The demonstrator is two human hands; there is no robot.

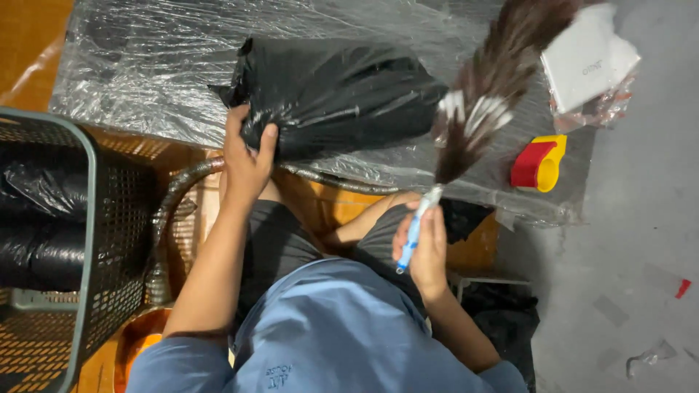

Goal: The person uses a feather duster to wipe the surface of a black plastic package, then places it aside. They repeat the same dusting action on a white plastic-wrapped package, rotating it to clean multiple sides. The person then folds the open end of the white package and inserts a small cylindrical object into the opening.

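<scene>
Left of the black bag (335, 91) a black mesh basket (87, 240); left hand (247, 156) clenched on the bag's near-left corner — right hand (426, 247) wrapped around a feather duster (480, 94) whose plume crosses the bag's right end — beyond it, a red-yellow tape dispenser (539, 161).

A packing or storage area is suggested rather than a home. A low surface wrapped in clear plastic sheet (145, 80) is seen beyond the hands, a black mesh basket (109, 240) filled with black bags to the left of them, and a bare grey concrete floor (641, 240) to the right.
</scene>
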